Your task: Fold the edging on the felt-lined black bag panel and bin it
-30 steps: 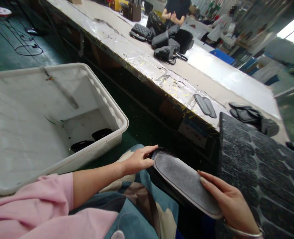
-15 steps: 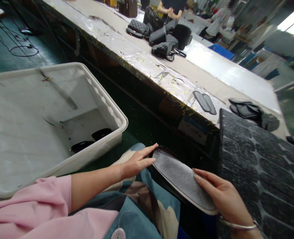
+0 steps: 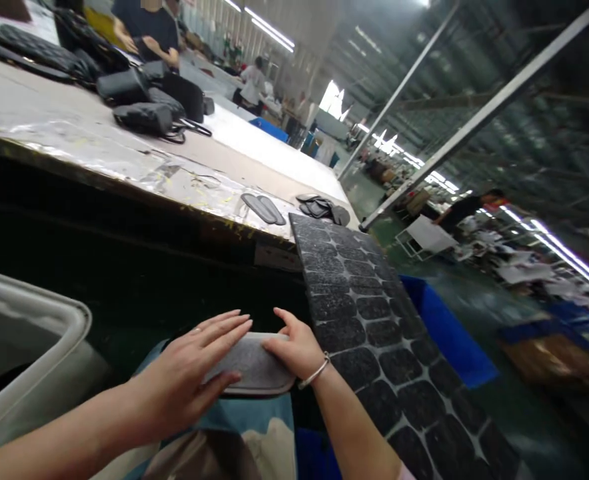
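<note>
Piece of rounded grey felt-like material, grasped by bare right hand, partly under bare left hand, fingers outstretched, grip unclear; left of piece, white plastic bin.

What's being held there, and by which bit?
A grey oval pad. The right grip has its right end, thumb on top; the left grip covers its left part, perhaps holding it too.

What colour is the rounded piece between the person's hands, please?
The rounded piece is grey; the head view shows it best.
</note>
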A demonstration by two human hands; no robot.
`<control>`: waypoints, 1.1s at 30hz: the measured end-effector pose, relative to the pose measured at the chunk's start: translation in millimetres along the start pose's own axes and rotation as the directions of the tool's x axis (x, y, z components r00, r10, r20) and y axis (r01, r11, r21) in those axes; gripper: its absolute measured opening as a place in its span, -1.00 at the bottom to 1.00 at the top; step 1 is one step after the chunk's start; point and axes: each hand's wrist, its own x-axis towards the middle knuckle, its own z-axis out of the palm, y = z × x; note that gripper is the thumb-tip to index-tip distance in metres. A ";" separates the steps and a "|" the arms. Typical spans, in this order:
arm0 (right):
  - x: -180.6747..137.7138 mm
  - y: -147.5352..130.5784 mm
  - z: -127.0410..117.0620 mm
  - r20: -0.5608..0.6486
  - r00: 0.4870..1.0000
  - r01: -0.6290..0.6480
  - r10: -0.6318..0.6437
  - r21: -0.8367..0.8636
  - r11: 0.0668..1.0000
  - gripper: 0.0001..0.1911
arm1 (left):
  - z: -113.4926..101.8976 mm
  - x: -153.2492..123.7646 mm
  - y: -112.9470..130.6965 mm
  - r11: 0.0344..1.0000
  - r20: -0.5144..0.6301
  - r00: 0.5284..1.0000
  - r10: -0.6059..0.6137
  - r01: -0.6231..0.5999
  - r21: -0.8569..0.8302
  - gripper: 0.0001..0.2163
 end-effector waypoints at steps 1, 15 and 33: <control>-0.7 0.9 0.8 -0.005 1.000 0.004 -0.004 0.026 1.000 -0.21 | 4.3 12.8 5.7 0.999 0.090 0.996 0.024 -0.021 -0.033 -0.35; -25.7 51.9 -27.2 0.011 0.981 0.182 -0.196 0.315 0.931 -0.44 | 22.6 63.2 14.6 0.969 0.344 0.938 0.036 0.051 -0.240 -0.46; -4.3 59.5 -9.7 -0.051 0.921 0.372 -0.385 -0.168 0.913 -0.83 | 28.4 58.6 22.3 0.997 0.311 0.948 0.072 -0.068 -0.024 -0.62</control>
